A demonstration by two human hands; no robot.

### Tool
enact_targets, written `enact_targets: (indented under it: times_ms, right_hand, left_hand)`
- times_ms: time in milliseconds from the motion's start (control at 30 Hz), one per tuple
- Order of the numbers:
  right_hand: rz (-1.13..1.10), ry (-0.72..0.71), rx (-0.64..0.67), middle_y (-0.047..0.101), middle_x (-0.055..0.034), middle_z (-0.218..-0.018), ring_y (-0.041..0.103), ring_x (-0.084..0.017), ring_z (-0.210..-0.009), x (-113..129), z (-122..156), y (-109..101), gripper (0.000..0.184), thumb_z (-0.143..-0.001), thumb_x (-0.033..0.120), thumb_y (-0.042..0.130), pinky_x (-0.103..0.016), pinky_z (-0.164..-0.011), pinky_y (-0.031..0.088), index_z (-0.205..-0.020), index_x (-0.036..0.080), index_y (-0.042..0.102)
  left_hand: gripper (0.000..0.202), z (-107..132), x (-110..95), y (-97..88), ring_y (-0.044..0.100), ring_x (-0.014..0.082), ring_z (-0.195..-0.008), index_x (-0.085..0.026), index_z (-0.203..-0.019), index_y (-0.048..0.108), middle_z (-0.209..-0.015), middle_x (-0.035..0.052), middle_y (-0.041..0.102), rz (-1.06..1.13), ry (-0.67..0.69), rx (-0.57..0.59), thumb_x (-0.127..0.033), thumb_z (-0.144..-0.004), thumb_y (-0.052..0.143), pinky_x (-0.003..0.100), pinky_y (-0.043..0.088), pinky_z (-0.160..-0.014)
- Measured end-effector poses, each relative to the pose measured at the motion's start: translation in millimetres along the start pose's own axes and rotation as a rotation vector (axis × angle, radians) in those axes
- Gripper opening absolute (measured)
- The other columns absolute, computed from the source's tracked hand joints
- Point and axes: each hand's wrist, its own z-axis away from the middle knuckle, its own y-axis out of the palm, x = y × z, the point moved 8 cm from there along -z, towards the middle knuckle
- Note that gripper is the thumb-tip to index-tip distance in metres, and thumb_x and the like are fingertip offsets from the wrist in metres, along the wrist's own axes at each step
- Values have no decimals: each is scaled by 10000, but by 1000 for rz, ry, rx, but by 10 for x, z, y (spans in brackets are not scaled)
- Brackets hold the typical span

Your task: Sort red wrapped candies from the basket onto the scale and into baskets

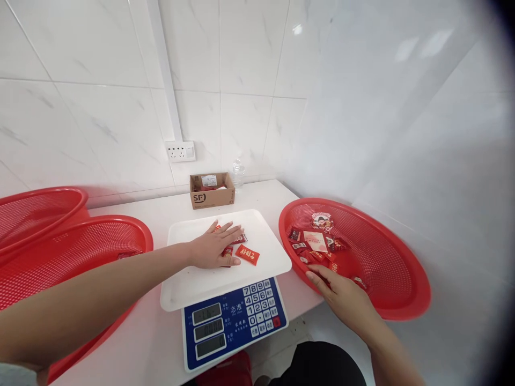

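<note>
My left hand lies with spread fingers over several small red packets on the white tray of a digital scale. Part of the packets is hidden under the palm and fingers. One red packet with yellow writing lies uncovered beside the thumb. On the right, my right hand is closed on the near left rim of a red perforated basket, its fingertips partly hidden. Inside that basket are several red packets and a pale pink-and-white packet.
Two more red baskets stand at the left. A small cardboard box and a clear plastic bottle are at the back of the white table, near the tiled wall. A wall socket sits above.
</note>
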Motion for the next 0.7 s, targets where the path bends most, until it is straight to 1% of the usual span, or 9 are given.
enact_targets:
  times_ms: [100, 167, 300, 400, 500, 567, 600, 667, 700]
  right_hand:
    - [-51, 59, 28, 675, -19, -1109, 636, -244, -948, -47, 2, 34, 471, -867, 549, 303, -326, -682, 503, -1129, 307, 612]
    - [-71, 82, 47, 668, -8, -1121, 629, -245, -964, -66, 0, 58, 478, -867, 565, 295, -336, -693, 501, -1135, 312, 600]
    - [-84, 58, 40, 662, -14, -1137, 630, -245, -974, -47, -26, 37, 478, -872, 557, 285, -349, -728, 495, -1122, 303, 603]
    - [-109, 69, 34, 670, -27, -1120, 629, -246, -984, -46, -51, -4, 483, -872, 553, 295, -355, -756, 496, -1129, 286, 605]
    - [-103, 92, 33, 661, -44, -1135, 610, -256, -1023, -16, -69, -38, 489, -868, 538, 314, -377, -792, 492, -1165, 264, 589]
    - [-83, 80, -17, 617, -60, -1209, 556, -264, -1113, 75, -80, -90, 489, -867, 504, 327, -399, -855, 470, -1188, 233, 577]
    - [-77, 51, -50, 594, -69, -1241, 523, -264, -1154, 159, -85, -119, 486, -868, 484, 334, -408, -892, 452, -1194, 216, 574]
    - [-97, -57, -82, 571, -86, -1264, 491, -257, -1186, 406, -95, -139, 468, -874, 442, 344, -415, -944, 419, -1197, 193, 575]
    - [-120, -125, -69, 574, -94, -1257, 496, -252, -1178, 557, -100, -123, 455, -878, 425, 349, -414, -955, 410, -1193, 189, 579]
  left_hand:
    - [818, 11, 98, -26, -16, 241, -1402, -235, -1464, 34, -1533, 34, 76, -17, -31, -10, -688, -838, 302, 452, -66, -1113]
    - [800, 25, 170, -48, -27, 240, -1402, -226, -1465, 61, -1535, 34, 83, -22, -69, -6, -686, -845, 273, 445, -46, -1117]
    - [717, 81, 276, -65, -21, 257, -1402, -266, -1449, 186, -1531, 31, 130, -27, -132, 9, -677, -861, 219, 477, -5, -1113]
    - [706, 128, 305, -62, -3, 258, -1402, -275, -1450, 172, -1532, 39, 131, -11, -143, 1, -670, -866, 219, 486, 14, -1112]
    - [688, 156, 280, -83, 14, 253, -1403, -303, -1449, 158, -1535, 33, 119, 0, -125, -29, -665, -868, 227, 484, 30, -1114]
    - [673, 158, 248, -92, 13, 257, -1403, -321, -1442, 182, -1536, 34, 118, -1, -115, -25, -668, -867, 228, 494, 34, -1112]
    - [667, 156, 232, -95, 11, 260, -1402, -327, -1438, 197, -1536, 36, 119, -3, -112, -19, -669, -866, 228, 499, 35, -1111]
    - [660, 145, 202, -98, 8, 262, -1402, -334, -1432, 218, -1535, 44, 125, -7, -107, -3, -671, -865, 233, 503, 35, -1110]
    - [658, 138, 191, -99, 10, 263, -1402, -334, -1429, 228, -1534, 49, 132, -9, -106, 2, -671, -864, 237, 504, 37, -1110]
